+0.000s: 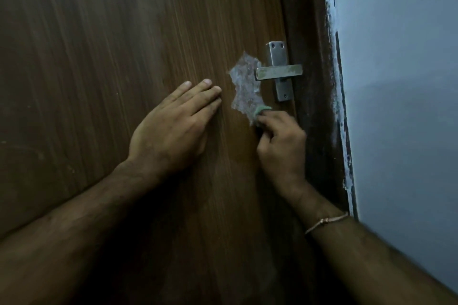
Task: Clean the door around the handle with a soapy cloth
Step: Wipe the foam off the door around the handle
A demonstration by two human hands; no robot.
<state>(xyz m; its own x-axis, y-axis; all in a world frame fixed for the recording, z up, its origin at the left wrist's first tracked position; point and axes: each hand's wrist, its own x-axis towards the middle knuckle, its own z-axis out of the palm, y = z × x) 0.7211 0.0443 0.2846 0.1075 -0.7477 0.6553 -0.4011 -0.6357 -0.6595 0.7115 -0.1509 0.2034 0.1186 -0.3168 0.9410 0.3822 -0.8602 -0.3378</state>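
Observation:
A brown wooden door (pixel 124 44) fills most of the view. Its metal lever handle (pixel 278 72) sits on a narrow backplate near the door's right edge. A patch of white soap foam (pixel 244 84) covers the wood just left of the handle. My right hand (pixel 280 146) grips a small green cloth (pixel 261 110) and holds it against the door at the foam's lower end, below the handle. My left hand (pixel 171 129) lies flat on the door with straight fingers, left of the foam.
The dark door frame (pixel 312 82) runs down the right of the door, with chipped white paint along its edge. Beyond it is a pale grey-blue wall (pixel 401 82). A thin bracelet (pixel 324 223) circles my right wrist.

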